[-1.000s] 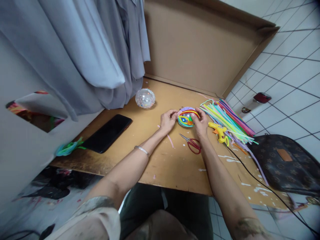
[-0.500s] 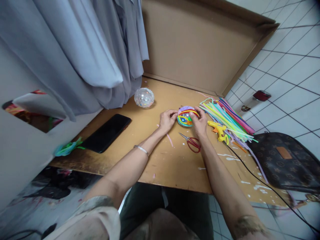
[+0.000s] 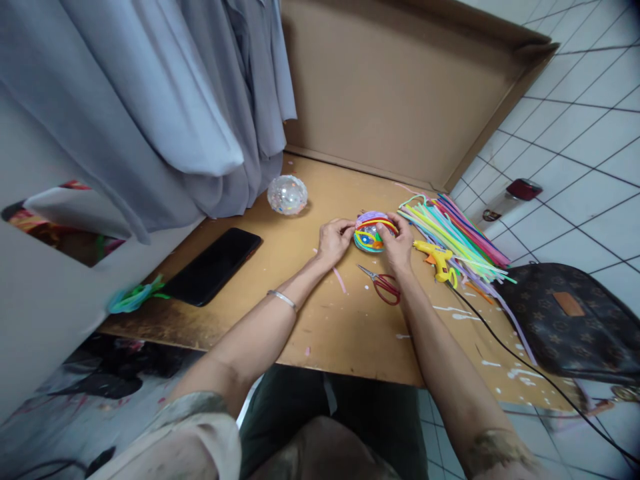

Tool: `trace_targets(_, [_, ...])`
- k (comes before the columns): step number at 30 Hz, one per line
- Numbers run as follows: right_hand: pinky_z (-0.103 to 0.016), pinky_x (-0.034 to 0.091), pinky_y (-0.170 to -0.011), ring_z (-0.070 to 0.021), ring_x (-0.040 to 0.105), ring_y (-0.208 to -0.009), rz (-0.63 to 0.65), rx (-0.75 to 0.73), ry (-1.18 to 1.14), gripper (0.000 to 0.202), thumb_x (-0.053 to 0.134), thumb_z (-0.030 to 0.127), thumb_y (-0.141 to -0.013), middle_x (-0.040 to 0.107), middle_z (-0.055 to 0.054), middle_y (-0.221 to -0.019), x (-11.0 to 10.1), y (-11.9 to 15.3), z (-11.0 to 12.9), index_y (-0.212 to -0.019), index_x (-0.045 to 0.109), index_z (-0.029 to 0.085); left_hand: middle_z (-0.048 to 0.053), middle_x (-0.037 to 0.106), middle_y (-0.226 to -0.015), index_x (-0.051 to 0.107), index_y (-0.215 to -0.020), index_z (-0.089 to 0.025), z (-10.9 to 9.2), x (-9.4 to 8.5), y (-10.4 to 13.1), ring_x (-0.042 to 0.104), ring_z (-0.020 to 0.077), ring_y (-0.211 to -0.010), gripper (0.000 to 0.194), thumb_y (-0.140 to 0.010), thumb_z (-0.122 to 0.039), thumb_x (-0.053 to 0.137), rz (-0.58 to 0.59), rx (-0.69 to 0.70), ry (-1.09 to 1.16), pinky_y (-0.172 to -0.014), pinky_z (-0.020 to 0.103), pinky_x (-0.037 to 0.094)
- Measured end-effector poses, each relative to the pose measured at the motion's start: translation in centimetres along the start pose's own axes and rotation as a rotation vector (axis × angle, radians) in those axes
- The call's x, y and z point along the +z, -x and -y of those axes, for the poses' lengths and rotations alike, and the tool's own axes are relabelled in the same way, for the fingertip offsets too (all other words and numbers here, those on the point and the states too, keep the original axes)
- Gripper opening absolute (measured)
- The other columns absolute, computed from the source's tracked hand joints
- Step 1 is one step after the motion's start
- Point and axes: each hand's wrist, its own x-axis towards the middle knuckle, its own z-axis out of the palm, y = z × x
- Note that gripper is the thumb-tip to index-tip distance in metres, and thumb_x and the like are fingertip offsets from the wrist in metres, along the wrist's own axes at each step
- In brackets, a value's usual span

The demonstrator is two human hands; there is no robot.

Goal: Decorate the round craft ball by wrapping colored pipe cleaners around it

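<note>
In the head view, the decorated ball (image 3: 371,243) sits between the person's hands, above the surface (image 3: 335,333); purple, red, yellow and turquoise strips circle much of it, with small coloured pieces near its middle; a glassy patch shows among them, so the covering looks well along but incomplete; its far side and underside cannot be judged. A clear ball (image 3: 287,195) stands apart, with no such strips around it; a large bundle of coloured stems (image 3: 453,233) lies loose, beyond the yellow glue gun (image 3: 441,259).

The ball touches both hands; the left hand (image 3: 334,241) has its thumb and fingertips pinched together at its left edge; the right hand (image 3: 399,245) clasps its right side, thumb across the front; the scissors (image 3: 375,276) lie just below, ungripped.
</note>
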Motion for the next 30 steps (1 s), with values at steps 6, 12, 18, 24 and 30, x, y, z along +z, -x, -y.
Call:
trace_targets(6, [-0.049, 0.052, -0.100, -0.0240, 0.065, -0.102, -0.009, 0.024, -0.027, 0.047, 0.075, 0.050, -0.070, 0.068, -0.008, -0.112, -0.02, 0.01, -0.09, -0.106, 0.065, 0.022, 0.007, 0.078, -0.090, 0.080, -0.092, -0.020, 0.00, -0.07, 0.03, 0.068, 0.0174, -0.080, 0.018, -0.085, -0.022, 0.064, 0.015, -0.040, 0.018, -0.081, 0.030, 0.054])
trace_targets(12, [-0.049, 0.051, -0.100, -0.0245, 0.064, -0.105, 0.013, 0.013, -0.037, 0.051, 0.075, 0.054, -0.071, 0.068, -0.008, -0.114, -0.36, -0.14, -0.21, -0.110, 0.064, 0.022, 0.007, 0.079, -0.096, 0.079, -0.099, -0.018, 0.40, 0.09, -0.14, 0.071, 0.0186, -0.086, 0.024, -0.085, -0.016, 0.059, 0.005, -0.123, 0.096, -0.087, 0.033, 0.056])
trace_targets(18, [-0.050, 0.051, -0.101, -0.0259, 0.064, -0.105, 0.015, 0.022, -0.048, 0.053, 0.074, 0.053, -0.072, 0.067, -0.011, -0.116, -0.34, -0.12, 0.01, -0.111, 0.065, 0.019, 0.008, 0.079, -0.099, 0.078, -0.100, -0.016, 0.40, 0.13, -0.23, 0.072, 0.0189, -0.088, 0.025, -0.084, -0.013, 0.059, -0.007, -0.168, 0.133, -0.090, 0.034, 0.056])
trace_targets(24, [-0.049, 0.050, -0.103, -0.0252, 0.064, -0.111, 0.021, 0.027, -0.037, 0.051, 0.073, 0.053, -0.074, 0.067, -0.010, -0.119, -0.49, -0.01, 0.19, -0.113, 0.064, 0.021, 0.007, 0.079, -0.098, 0.078, -0.098, -0.017, 0.25, -0.02, -0.05, 0.072, 0.0182, -0.087, 0.023, -0.084, -0.015, 0.060, -0.009, -0.170, 0.139, -0.089, 0.032, 0.057])
trace_targets(30, [-0.051, 0.049, -0.103, -0.0261, 0.064, -0.110, 0.002, 0.028, -0.047, 0.052, 0.074, 0.053, -0.072, 0.067, -0.011, -0.118, -0.45, 0.10, 0.45, -0.111, 0.064, 0.020, 0.009, 0.079, -0.098, 0.078, -0.100, -0.015, 0.29, -0.08, 0.01, 0.072, 0.0189, -0.087, 0.024, -0.085, -0.015, 0.059, -0.007, -0.168, 0.130, -0.089, 0.033, 0.057])
